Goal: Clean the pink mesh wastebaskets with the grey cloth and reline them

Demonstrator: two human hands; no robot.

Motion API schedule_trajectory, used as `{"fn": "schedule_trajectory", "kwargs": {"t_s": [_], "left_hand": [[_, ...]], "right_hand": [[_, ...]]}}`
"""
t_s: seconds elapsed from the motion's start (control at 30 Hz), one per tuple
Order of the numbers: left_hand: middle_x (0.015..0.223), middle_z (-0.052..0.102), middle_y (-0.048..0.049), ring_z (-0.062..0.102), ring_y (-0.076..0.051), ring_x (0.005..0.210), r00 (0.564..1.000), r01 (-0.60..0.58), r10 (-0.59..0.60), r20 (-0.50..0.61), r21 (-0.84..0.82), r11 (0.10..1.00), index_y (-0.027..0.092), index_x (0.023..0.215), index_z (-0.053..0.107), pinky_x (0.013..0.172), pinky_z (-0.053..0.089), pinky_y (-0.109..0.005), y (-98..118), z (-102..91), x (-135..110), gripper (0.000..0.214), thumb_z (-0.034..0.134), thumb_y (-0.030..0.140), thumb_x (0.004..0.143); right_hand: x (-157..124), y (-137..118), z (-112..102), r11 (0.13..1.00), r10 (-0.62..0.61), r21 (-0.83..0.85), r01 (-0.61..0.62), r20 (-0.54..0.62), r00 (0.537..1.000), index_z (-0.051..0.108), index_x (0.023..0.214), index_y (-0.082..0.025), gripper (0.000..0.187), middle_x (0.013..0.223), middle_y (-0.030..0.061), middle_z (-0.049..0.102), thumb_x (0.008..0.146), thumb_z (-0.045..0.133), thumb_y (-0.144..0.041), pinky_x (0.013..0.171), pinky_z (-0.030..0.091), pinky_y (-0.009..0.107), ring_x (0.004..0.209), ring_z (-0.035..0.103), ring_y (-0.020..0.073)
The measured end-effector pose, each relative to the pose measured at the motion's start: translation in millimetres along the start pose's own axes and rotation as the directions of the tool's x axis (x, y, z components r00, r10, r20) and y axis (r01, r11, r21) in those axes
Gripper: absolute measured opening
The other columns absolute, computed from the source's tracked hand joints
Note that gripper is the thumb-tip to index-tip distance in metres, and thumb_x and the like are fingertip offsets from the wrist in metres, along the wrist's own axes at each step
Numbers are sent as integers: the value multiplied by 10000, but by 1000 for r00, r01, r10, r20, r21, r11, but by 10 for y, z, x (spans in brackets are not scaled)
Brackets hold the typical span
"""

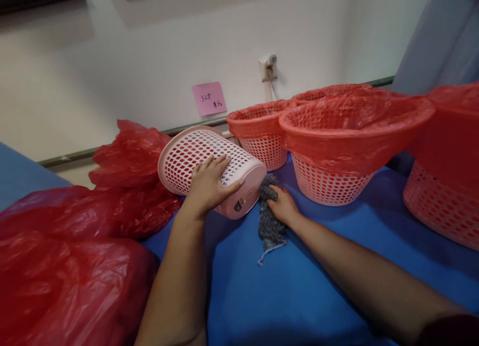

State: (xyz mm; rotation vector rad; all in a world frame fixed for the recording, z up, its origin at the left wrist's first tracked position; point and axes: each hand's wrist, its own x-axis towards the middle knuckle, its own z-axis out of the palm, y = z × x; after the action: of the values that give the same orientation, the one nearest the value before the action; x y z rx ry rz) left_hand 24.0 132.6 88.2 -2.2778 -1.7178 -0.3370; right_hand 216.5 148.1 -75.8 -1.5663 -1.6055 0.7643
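Note:
A pale pink perforated plastic basket (209,161) lies tilted on its side, its round bottom turned toward me. My left hand (211,183) grips it from above, fingers over the holed wall and thumb across the edge of the bottom. Bunched in the fingers of my right hand (282,203) is a dark grey cloth (270,221), which touches the basket's bottom. One end of the cloth hangs down with a light-coloured loose string. The basket's underside is out of sight.
Red plastic bags (75,266) are heaped at the left. To the right stand several baskets (333,181) lined with red bags. Behind, the wall carries a pink paper note (209,98) and a socket (268,69) with a plug. The surface (269,306) is blue.

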Motion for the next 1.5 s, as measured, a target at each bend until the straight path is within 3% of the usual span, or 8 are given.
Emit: {"fn": "schedule_trajectory", "kwargs": {"t_s": [0.1,0.37,0.63,0.9,1.03,1.17,1.37,1.5], "left_hand": [[1597,450,-80,341,-385,1499,1000,-4,4,1,-4,1000,234,1509,495,1224,242,-587,7,0,8,733,589,602,882],[1593,457,-83,332,-384,1504,1000,-4,4,1,-3,1000,217,1505,498,1226,238,-585,27,-13,18,723,583,580,887],[1599,447,-68,327,-387,1506,1000,-8,8,1,-6,1000,224,1507,494,1217,249,-611,12,8,25,721,584,583,888],[1598,451,-61,323,-391,1509,1000,-8,8,-15,-18,1000,232,1505,499,1222,255,-600,-16,29,21,715,597,574,885],[1595,453,-74,328,-392,1505,1000,-6,6,-11,-10,1000,215,1503,503,1222,250,-604,-1,20,20,718,601,568,886],[1581,474,-77,350,-380,1496,1000,1,-1,-26,-4,1000,214,1492,518,1227,246,-588,13,29,26,708,583,591,896],[1591,461,-72,337,-374,1504,1000,-8,8,-17,-3,1000,229,1504,499,1225,251,-582,3,32,19,720,602,581,885],[1584,470,-73,353,-374,1496,1000,0,-1,-26,-3,1000,236,1492,515,1222,253,-587,16,28,17,699,583,593,895]], "right_hand": [[85,42,-5,998,7,57,-6,-25,1000,487,1479,-159,623,1341,137,611,866,594,-189,1067,479,369,1182,629,215],[-253,-147,-14,947,-306,16,321,345,887,711,1246,-278,507,1189,45,688,764,647,-137,1046,485,341,1114,649,214],[118,7,-80,929,-164,302,213,-181,970,589,1405,-233,584,1314,79,613,825,617,-182,1130,441,371,1241,590,206],[-72,-43,-27,985,-165,-23,173,194,967,652,1330,-228,521,1222,99,617,815,626,-156,1093,463,408,1154,624,251],[-82,-139,-114,972,-211,104,211,-7,977,562,1424,-215,573,1326,110,557,855,585,-157,1126,445,384,1240,581,227],[-87,-183,-193,841,-510,152,520,-99,854,506,1473,-295,605,1509,77,410,885,549,-156,1190,383,385,1402,454,215],[-18,-64,-129,990,-130,57,126,60,990,485,1494,-181,630,1319,158,545,873,587,-158,1095,483,456,1200,616,267],[-74,-155,-173,915,-383,117,387,-58,922,456,1516,-264,644,1433,117,467,889,571,-173,1160,428,420,1338,522,244]]}}
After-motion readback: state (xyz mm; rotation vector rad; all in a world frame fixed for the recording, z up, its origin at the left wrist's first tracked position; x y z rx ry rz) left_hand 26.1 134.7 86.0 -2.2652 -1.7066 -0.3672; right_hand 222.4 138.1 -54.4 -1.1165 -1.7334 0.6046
